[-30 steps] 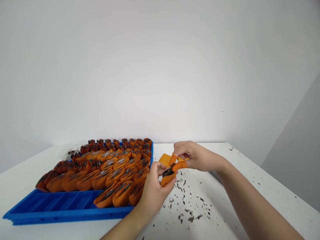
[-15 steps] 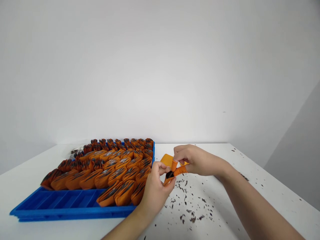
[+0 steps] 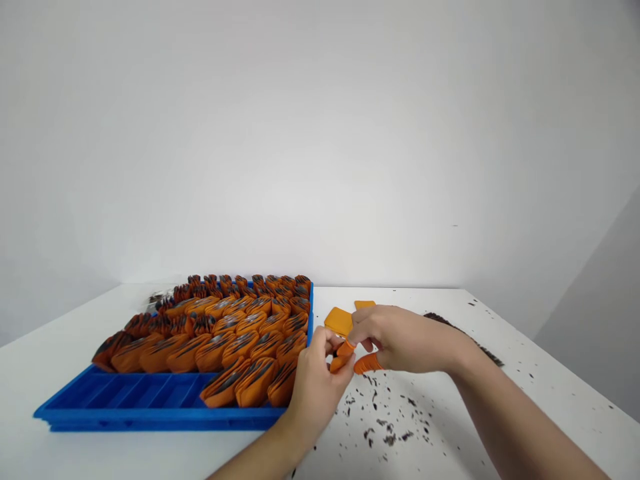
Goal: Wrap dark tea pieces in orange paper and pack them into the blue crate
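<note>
Pouch (image 3: 339, 365) of thin orange material sits in my left hand (image 3: 315, 383), pinched between thumb and curled fingers, probably to keep its small body steady. Most of it is hidden by my fingers, so I cannot tell how its mouth lies. My right hand (image 3: 361, 357) comes in from three o'clock, palm down. Its forefinger meets the pouch's upper edge, while its thumb stands apart, pressing on nothing that I can see. Both wear orange finger cots (image 3: 370, 363), perhaps for grip or cleanliness.

At nine o'clock from the pouch lies a blue compartment tray (image 3: 165, 421), handy for my left side. Orange packets (image 3: 255, 383) stand there in close rows, folded edges up, and the dividers seem meant to hold them upright. Blue dividers show at its near left part.

At twelve o'clock, just beyond my fingers, a yellow-orange folded piece (image 3: 339, 321) lies flat, with a smaller yellow piece (image 3: 365, 304) at one o'clock; both look set within easy reach. Dark flakes (image 3: 389, 440) lie scattered towards five o'clock on the white table (image 3: 190, 460). A dark, ragged strip (image 3: 470, 339) shows beyond my right wrist towards three o'clock, partly covered, so I cannot tell what it is.
</note>
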A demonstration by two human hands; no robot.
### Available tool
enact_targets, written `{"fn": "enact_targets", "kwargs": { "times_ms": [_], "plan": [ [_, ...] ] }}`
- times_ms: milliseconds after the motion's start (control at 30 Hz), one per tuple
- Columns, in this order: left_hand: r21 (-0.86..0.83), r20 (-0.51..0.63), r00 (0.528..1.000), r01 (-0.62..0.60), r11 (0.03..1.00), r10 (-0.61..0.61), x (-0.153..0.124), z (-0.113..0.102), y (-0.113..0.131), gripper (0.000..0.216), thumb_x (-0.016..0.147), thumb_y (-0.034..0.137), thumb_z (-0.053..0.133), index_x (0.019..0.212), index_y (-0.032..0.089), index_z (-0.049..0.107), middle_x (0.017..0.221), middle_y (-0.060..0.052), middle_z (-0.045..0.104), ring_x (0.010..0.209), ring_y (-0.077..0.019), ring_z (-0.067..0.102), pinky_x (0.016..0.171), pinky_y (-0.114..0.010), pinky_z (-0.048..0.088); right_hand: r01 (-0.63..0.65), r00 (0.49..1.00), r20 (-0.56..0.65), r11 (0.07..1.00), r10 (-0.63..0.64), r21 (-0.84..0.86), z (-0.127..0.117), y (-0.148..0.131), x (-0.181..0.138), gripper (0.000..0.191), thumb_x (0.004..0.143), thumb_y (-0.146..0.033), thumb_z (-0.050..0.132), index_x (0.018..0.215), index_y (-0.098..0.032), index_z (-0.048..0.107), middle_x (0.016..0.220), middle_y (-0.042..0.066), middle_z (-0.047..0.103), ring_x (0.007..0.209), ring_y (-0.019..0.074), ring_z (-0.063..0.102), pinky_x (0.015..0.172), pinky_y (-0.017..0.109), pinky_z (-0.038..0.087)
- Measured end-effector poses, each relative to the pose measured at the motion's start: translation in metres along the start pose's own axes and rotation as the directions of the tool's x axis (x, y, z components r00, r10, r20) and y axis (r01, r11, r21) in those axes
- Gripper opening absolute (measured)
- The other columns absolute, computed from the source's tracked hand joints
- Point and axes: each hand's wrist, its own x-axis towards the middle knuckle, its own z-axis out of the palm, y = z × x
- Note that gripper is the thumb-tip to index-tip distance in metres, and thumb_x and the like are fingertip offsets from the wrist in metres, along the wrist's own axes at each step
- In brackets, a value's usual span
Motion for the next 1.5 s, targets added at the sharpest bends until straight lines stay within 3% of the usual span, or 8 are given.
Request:
{"fn": "enact_targets", "kwargs": {
  "times_ms": [333,567,733,867,1033,1233,1367,1500],
  "plan": [
    [0.003,-0.007,0.998,-0.055,0.998,0.055,-0.006,0.003,0.008,0.011,0.082,0.025,0.072,0.082,0.021,0.062,0.080,-0.001,0.071,0.069,-0.0170,0.064,0.057,-0.024,0.050,-0.025,0.992,-0.122,0.996,0.036,0.085,-0.012,0.002,-0.006,0.026,0.082,-0.027,0.091,0.103,-0.024,0.075,0.100,-0.001,0.061,0.086,0.0143,0.058,0.071,0.025,0.046],
    [-0.009,-0.026,0.998,-0.051,0.999,0.051,-0.012,0.007,0.008,0.026,0.081,0.030,0.080,0.083,0.022,0.055,0.085,-0.001,0.068,0.076,-0.0173,0.064,0.063,-0.025,0.051,0.095,0.990,-0.116,0.990,-0.082,0.108,-0.006,0.007,0.000,0.007,0.095,-0.025,0.080,0.090,-0.022,0.076,0.097,0.001,0.063,0.087,0.0146,0.062,0.071,0.025,0.048],
    [-0.170,0.205,0.972,0.148,0.974,-0.112,-0.025,0.017,0.002,0.041,0.082,0.034,0.081,0.107,0.023,0.050,0.108,-0.006,0.070,0.078,-0.0176,0.072,0.054,-0.023,0.052,0.161,0.954,-0.274,0.980,-0.123,0.120,-0.019,0.001,-0.015,0.019,0.107,-0.033,0.065,0.093,-0.023,0.074,0.095,0.004,0.068,0.082,0.0160,0.064,0.070,0.028,0.052],
    [-0.057,0.432,0.902,0.030,0.998,-0.002,-0.035,0.021,-0.009,0.041,0.086,0.033,0.076,0.114,0.023,0.049,0.097,-0.004,0.076,0.079,-0.0224,0.076,0.064,-0.029,0.056,0.229,0.888,-0.413,0.973,-0.201,0.019,-0.012,-0.016,-0.011,0.020,0.109,-0.030,0.060,0.094,-0.023,0.073,0.095,0.006,0.072,0.079,0.0166,0.065,0.068,0.029,0.052],
    [0.226,0.627,0.775,-0.276,0.934,0.077,-0.033,0.016,-0.013,0.038,0.091,0.040,0.069,0.123,0.023,0.059,0.091,-0.004,0.084,0.083,-0.0321,0.080,0.076,-0.041,0.057,0.350,0.801,-0.451,0.920,-0.393,-0.178,0.020,-0.053,0.043,0.021,0.110,-0.021,0.054,0.097,-0.022,0.070,0.095,0.007,0.073,0.085,0.0183,0.066,0.073,0.029,0.052],
    [0.307,0.736,0.667,-0.480,0.822,0.114,-0.020,0.010,-0.011,0.038,0.096,0.048,0.059,0.122,0.020,0.067,0.102,-0.010,0.084,0.090,-0.0364,0.080,0.071,-0.040,0.057,0.473,0.718,-0.386,0.812,-0.580,-0.341,0.032,-0.086,0.137,0.018,0.108,-0.016,0.053,0.097,-0.022,0.066,0.096,0.008,0.074,0.091,0.0207,0.066,0.080,0.032,0.053],
    [0.278,0.717,0.676,-0.503,0.818,0.172,-0.020,0.007,-0.012,0.026,0.094,0.042,0.062,0.102,0.021,0.074,0.102,-0.010,0.085,0.096,-0.0373,0.079,0.069,-0.038,0.058,0.500,0.721,-0.386,0.818,-0.575,-0.283,0.041,-0.086,0.182,0.015,0.107,-0.017,0.057,0.101,-0.022,0.069,0.099,0.007,0.076,0.094,0.0204,0.069,0.083,0.031,0.055],
    [0.259,0.647,0.728,-0.489,0.833,0.227,-0.021,0.006,-0.014,0.037,0.095,0.036,0.060,0.127,0.022,0.072,0.119,-0.011,0.083,0.108,-0.0388,0.077,0.074,-0.040,0.060,0.554,0.751,-0.322,0.815,-0.577,-0.170,0.053,-0.079,0.202,0.015,0.108,-0.022,0.059,0.100,-0.023,0.071,0.101,0.006,0.078,0.096,0.0207,0.072,0.086,0.032,0.056]
  ]
}}
